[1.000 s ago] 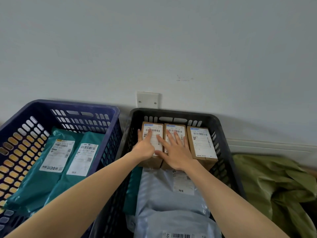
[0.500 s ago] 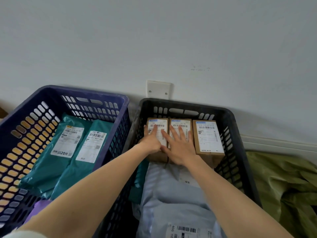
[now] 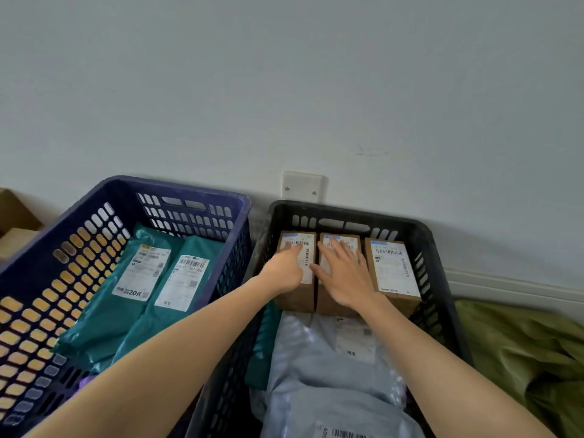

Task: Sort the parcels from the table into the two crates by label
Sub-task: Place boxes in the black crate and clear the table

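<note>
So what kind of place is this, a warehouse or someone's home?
Likely a small parcel-sorting corner in an ordinary room, not a big warehouse: a blue crate and a black crate stand by a plain wall, holding labelled teal mailers and cardboard boxes.

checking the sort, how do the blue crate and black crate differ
The blue crate holds teal bags; the black crate, brown boxes and grey bags. The left hand and right hand rest on boxes in the black crate, none in the blue crate. Both are slotted plastic.

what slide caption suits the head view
Left hand and right hand rest flat on two cardboard boxes in the black crate, beside a blue crate of teal mailers.
</note>
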A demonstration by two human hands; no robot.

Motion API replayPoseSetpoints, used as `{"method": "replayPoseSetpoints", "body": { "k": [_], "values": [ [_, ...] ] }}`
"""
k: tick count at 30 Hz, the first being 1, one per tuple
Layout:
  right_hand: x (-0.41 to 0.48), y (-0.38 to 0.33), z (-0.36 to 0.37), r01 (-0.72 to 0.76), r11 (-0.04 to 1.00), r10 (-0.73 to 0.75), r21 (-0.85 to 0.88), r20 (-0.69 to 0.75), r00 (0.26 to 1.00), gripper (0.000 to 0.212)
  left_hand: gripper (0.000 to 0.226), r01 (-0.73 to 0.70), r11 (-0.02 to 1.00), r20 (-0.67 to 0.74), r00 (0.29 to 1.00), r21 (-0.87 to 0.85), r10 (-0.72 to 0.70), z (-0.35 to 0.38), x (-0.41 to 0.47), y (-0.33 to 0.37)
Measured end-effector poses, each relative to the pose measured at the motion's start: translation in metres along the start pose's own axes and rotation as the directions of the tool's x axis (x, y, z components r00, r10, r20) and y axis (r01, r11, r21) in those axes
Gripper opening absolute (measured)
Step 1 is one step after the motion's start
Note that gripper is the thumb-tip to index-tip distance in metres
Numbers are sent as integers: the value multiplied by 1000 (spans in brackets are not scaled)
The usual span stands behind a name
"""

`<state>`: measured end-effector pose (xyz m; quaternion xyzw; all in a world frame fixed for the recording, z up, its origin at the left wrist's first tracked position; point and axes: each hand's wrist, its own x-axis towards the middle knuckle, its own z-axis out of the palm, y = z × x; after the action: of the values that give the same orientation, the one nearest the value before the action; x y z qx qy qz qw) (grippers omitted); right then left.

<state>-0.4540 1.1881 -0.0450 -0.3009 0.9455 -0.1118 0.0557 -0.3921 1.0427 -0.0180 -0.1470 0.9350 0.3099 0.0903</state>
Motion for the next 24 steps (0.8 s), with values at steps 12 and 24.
{"method": "replayPoseSetpoints", "body": {
  "k": [12,24],
  "values": [
    [8,-137,-56,172,974,-127,145,-272,954,55,55,-217,975,-439,880,-36,180,-119,-98,-30],
    [-26,-379,-43,381,863,-289,332,-293,911,53,54,-157,988,-558,820,0,131,-239,-237,-203]
  ]
}}
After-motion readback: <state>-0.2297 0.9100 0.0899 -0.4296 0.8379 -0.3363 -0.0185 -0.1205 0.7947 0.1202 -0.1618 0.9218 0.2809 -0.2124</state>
